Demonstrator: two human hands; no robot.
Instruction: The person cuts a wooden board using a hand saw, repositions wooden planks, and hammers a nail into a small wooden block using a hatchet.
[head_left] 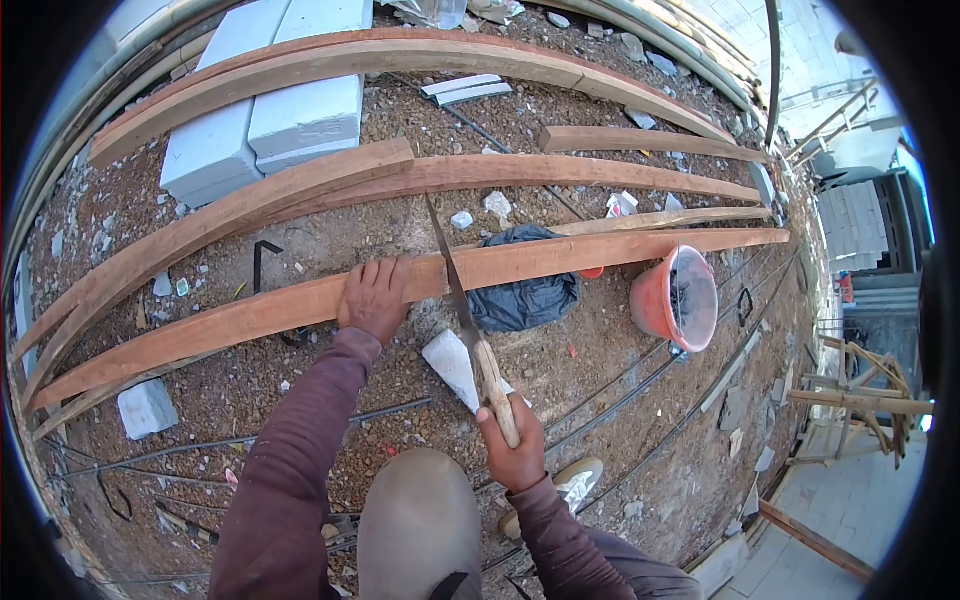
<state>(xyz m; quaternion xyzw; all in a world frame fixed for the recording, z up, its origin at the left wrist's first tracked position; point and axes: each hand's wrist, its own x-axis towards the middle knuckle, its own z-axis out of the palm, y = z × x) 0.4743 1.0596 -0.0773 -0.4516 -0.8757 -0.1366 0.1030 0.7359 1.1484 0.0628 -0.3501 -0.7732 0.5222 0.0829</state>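
Observation:
A long reddish wooden beam runs across the middle of the view. My left hand lies on it left of centre, fingers over its top and wrapped round the wood. A hand saw crosses the beam just right of that hand, its blade resting at the wood and its tip pointing up and away. Below the beam, my right hand grips the saw's pale wooden handle. Behind and under the beam, near the blade, is a black plastic bag.
An orange bucket stands at the right of the beam. More beams lie beyond, with white blocks at the upper left. Thin metal rods, a white block piece and stones lie on the ground.

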